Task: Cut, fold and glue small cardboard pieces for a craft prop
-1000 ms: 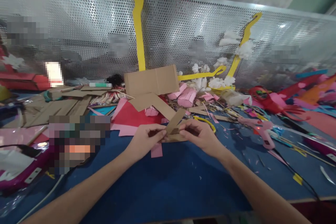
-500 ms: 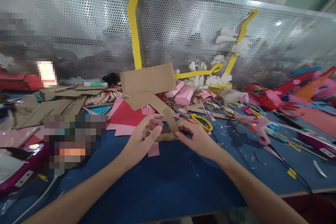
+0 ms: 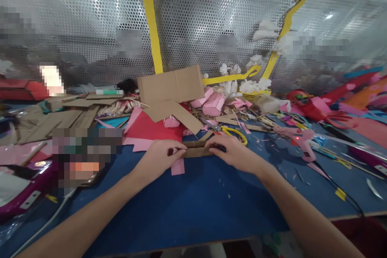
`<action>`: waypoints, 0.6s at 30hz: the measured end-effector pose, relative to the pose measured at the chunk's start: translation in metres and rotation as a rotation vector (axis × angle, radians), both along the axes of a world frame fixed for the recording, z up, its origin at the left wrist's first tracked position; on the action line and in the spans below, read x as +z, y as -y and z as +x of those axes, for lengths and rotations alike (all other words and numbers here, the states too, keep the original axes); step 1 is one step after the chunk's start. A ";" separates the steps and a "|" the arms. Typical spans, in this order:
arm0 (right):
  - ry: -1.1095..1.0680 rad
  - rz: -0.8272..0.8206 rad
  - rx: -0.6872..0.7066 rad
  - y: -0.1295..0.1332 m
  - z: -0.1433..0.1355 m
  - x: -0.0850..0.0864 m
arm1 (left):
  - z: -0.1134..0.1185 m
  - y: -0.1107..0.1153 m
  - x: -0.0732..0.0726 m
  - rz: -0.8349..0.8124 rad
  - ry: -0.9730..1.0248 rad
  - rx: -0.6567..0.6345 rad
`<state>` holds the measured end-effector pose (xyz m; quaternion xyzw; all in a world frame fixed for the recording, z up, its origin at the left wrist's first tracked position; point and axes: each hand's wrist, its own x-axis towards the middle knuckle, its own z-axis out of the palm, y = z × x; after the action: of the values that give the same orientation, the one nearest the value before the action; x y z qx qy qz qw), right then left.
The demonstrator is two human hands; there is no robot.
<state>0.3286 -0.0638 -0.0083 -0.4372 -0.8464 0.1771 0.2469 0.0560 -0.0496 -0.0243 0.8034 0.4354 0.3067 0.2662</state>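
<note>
One brown cardboard strip (image 3: 197, 152): lay lengthwise left to right, left end pinched in your left hand (image 3: 159, 157), right end in your right hand (image 3: 235, 154); neither was nearer.

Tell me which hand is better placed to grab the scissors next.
Right, I'd judge. The scissors lie just beyond the right hand, handles towards it; the left hand is farther off, at the other end of the cardboard strip. Both hold it, so the right must release first.

Blue tabletop (image 3: 205, 209) with scissors (image 3: 234, 134), glue gun (image 3: 302, 139), cardboard (image 3: 72, 119), red paper (image 3: 152, 125).
</note>
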 end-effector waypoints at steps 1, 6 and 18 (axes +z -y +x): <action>0.011 -0.010 0.000 0.000 0.001 0.000 | 0.000 0.000 0.000 0.004 -0.012 -0.002; 0.023 -0.009 0.020 -0.001 0.004 -0.001 | -0.002 -0.002 0.003 0.011 -0.069 -0.020; 0.078 0.012 0.027 0.000 0.006 0.006 | -0.004 -0.004 0.005 0.024 -0.104 -0.073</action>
<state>0.3350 -0.0641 -0.0020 -0.4309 -0.8623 0.1581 0.2141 0.0522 -0.0453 -0.0197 0.8366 0.4154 0.2599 0.2448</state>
